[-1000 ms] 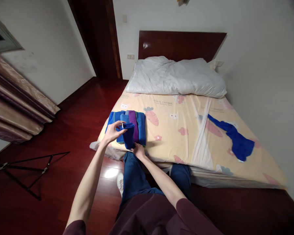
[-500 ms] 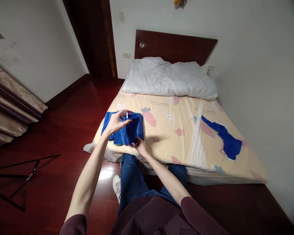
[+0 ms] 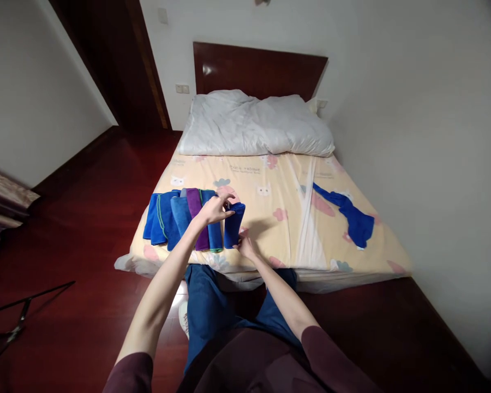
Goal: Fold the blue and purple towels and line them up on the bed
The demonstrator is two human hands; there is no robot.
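Note:
Between my hands is a folded dark blue towel (image 3: 233, 228), held at the right end of a row of folded cloths. My left hand (image 3: 216, 209) pinches its upper end, and my right hand (image 3: 246, 245) grips its lower end. Just left of it lies the overlapping row, with a purple towel (image 3: 202, 240), a lighter blue towel (image 3: 181, 212) and several dark blue towels (image 3: 151, 221), some with green edging. My left forearm hides part of the row. Farther right, a crumpled blue towel (image 3: 358, 221) lies loosely spread out.
The bed (image 3: 270, 191) has a yellow patterned sheet with a white quilt (image 3: 257, 124) at its head, against a dark wooden headboard (image 3: 262, 68). A black metal stand (image 3: 20, 316) is on the floor at left. A curtain (image 3: 4, 207) hangs at far left.
The held blue towel has moved right, off the top of the row to its right end, uncovering the purple towel. My view has turned to the right.

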